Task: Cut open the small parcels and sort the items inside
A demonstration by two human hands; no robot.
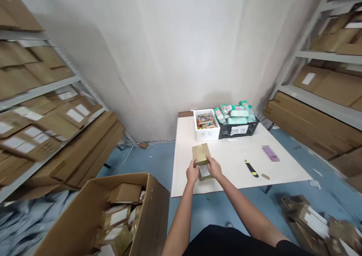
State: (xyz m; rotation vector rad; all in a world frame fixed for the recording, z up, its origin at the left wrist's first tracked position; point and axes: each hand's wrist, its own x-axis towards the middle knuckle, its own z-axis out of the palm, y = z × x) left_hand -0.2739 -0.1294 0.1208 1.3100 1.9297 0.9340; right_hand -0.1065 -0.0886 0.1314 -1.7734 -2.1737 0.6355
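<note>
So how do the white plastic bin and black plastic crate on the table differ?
The white plastic bin looks narrower than the black plastic crate. Colourful packs sit within the bin; green-and-white cartons heap above the crate's rim. The bin appears written on directly, while the crate bears a white label. Both stand side by side on the white table.

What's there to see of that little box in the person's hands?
The small cardboard box is brown, with a glossy, tape-like sheen on its upper face. The left hand and right hand hold its near corners, over the pale table. Whether the white patch just below belongs to it, I cannot tell.
</note>
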